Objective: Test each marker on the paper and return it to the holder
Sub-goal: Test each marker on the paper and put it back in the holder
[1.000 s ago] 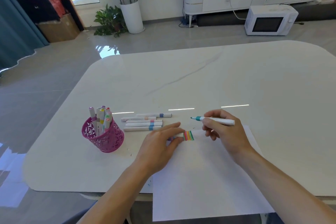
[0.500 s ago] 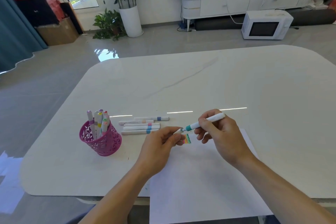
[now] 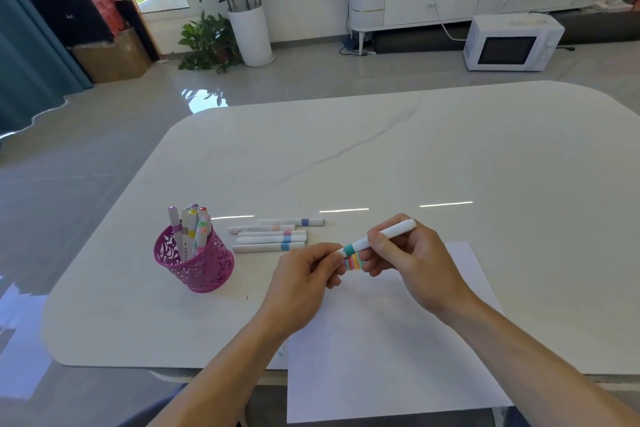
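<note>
My right hand grips a white marker with a teal band, held slanted above the paper. My left hand pinches the marker's cap end at the teal band. Coloured test stripes show on the paper just below the marker, partly hidden by my fingers. A pink perforated holder stands at the left with several markers upright in it. Several white markers lie in a row on the table between the holder and my hands.
The white table stretches far beyond the paper, whose lower edge hangs over the table's front edge. On the floor behind stand a microwave, a potted plant and a low cabinet.
My right hand tilted the marker from level to slanted and brought its teal end to my left hand. My left hand lifted off the paper and now pinches that end.
</note>
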